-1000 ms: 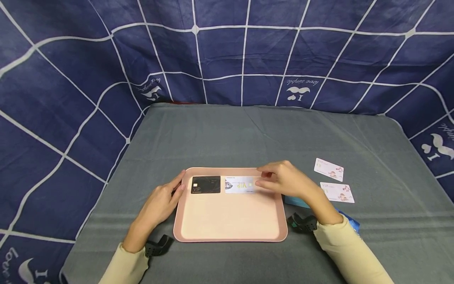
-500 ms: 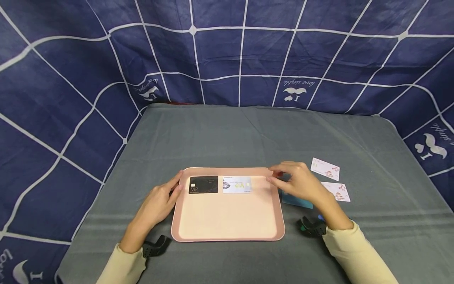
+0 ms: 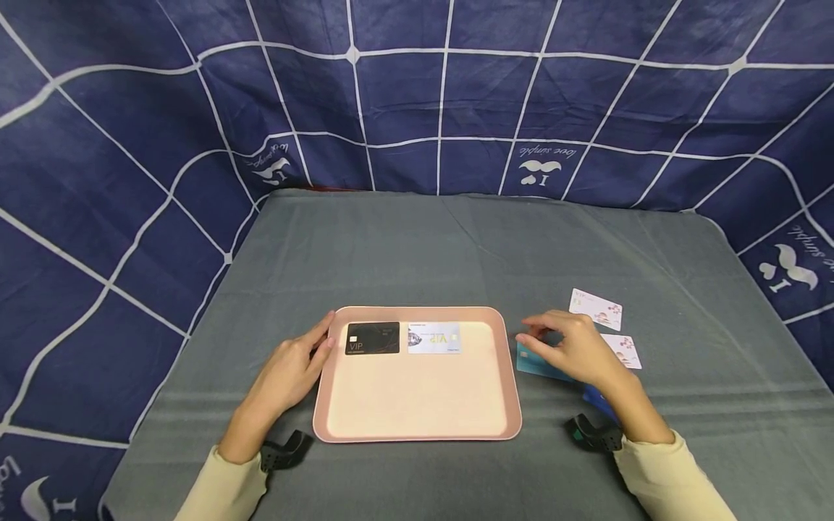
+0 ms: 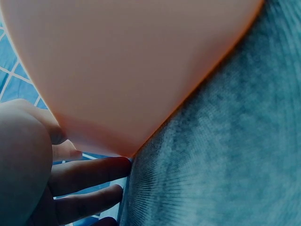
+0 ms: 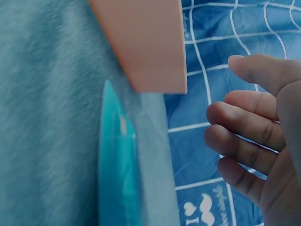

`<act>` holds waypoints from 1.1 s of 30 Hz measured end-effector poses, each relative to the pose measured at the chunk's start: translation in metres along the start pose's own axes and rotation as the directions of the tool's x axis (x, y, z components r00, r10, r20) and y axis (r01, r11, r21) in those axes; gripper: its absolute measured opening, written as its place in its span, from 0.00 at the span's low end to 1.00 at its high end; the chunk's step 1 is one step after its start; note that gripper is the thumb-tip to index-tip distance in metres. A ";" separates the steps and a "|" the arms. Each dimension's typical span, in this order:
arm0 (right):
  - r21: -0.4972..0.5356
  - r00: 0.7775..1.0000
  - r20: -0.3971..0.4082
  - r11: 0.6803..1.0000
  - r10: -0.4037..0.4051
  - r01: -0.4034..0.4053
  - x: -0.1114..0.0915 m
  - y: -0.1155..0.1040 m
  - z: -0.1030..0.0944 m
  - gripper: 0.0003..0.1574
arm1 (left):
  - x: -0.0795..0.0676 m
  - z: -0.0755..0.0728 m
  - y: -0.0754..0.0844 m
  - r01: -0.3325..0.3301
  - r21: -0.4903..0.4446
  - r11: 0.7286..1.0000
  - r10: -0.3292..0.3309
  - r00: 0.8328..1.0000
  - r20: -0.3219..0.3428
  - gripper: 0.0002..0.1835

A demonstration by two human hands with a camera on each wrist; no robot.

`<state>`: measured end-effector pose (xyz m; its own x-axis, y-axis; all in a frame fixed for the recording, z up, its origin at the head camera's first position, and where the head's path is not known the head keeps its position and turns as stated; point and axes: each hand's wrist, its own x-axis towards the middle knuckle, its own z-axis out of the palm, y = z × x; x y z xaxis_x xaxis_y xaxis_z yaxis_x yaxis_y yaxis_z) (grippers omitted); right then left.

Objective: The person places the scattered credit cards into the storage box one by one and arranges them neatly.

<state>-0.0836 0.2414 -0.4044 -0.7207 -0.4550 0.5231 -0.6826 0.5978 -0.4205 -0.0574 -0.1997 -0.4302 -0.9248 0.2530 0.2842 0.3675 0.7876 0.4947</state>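
A pink tray lies on the grey cloth, with a black VIP card and a white VIP card side by side along its far edge. My left hand rests its fingers against the tray's left rim; in the left wrist view the fingertips touch the tray's corner. My right hand hovers over a teal card just right of the tray. Its fingers are loosely bent and hold nothing, as the right wrist view shows. The hand covers part of the teal card.
Two white cards with pink flowers, the upper card and the lower card, lie right of my right hand. A blue card is partly hidden under the right wrist. A navy checked cloth rises behind the table.
My right hand has moved right, from the white VIP card across the tray's rim to above the teal card. My left hand stays at the tray's left rim.
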 end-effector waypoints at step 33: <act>-0.187 0.926 0.256 0.954 0.276 -0.233 -0.041 0.030 -0.017 0.43 | 0.000 0.001 -0.002 0.006 -0.005 1.000 -0.006 1.000 0.016 0.24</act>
<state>-0.0725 0.2891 -0.4260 -0.8871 -0.4256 0.1786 -0.4611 0.7998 -0.3843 -0.0583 -0.2009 -0.4325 -0.9286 0.2572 0.2676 0.3621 0.7865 0.5004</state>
